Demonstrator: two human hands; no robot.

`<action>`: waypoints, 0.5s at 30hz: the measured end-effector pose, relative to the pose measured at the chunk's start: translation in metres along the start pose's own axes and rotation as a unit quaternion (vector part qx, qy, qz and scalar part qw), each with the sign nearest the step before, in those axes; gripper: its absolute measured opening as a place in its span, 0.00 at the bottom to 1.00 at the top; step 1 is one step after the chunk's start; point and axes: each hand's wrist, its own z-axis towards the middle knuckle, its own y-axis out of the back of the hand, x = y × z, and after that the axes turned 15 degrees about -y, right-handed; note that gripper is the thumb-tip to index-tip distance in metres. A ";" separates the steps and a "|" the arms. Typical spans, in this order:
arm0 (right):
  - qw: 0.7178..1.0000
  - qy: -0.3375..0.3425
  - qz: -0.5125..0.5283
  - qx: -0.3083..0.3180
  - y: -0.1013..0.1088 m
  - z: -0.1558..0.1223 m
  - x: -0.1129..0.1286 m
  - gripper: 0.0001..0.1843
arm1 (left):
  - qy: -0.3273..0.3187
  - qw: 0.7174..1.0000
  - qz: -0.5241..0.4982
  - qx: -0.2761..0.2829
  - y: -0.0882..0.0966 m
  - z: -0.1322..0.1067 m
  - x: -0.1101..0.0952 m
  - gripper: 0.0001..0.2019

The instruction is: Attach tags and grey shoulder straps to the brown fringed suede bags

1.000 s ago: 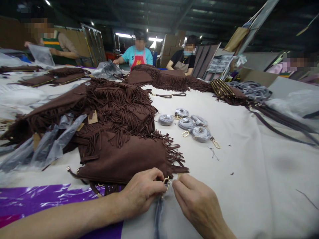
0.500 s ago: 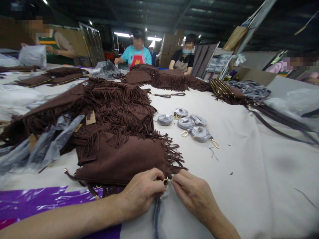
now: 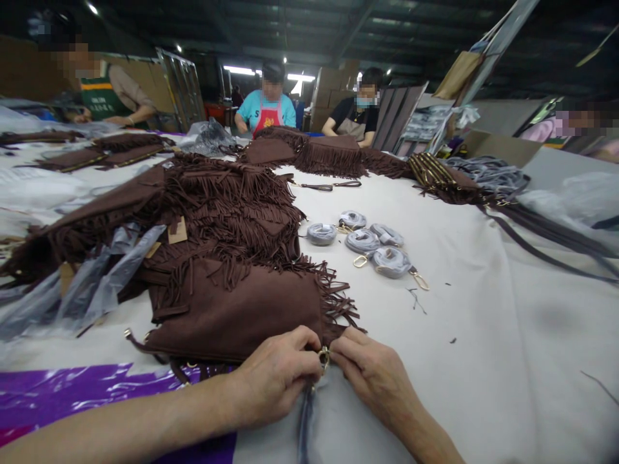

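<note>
My left hand (image 3: 278, 374) and my right hand (image 3: 370, 374) meet at the near edge of a brown fringed suede bag (image 3: 232, 303). Both pinch a small gold clasp (image 3: 323, 356) at the bag's near right corner. A grey wrapped strap (image 3: 305, 412) hangs down from the clasp between my wrists. The bag lies on top of a pile of similar fringed bags (image 3: 203, 200).
Several coiled grey-wrapped straps with gold clasps (image 3: 372, 248) lie mid-table on the white cloth (image 3: 483, 309). Purple plastic (image 3: 62, 390) sits near left, grey plastic bags (image 3: 87, 277) at left. More fringed bags (image 3: 314, 154) and straps lie farther back. Other people work along the far side.
My right hand has slid left and closed in on the clasp, so both hands' fingertips now touch. The bag has not moved.
</note>
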 end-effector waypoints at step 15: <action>0.994 0.006 0.105 0.020 -0.006 0.005 -0.014 0.14 | 0.069 0.971 0.157 0.168 0.009 0.045 0.015 0.06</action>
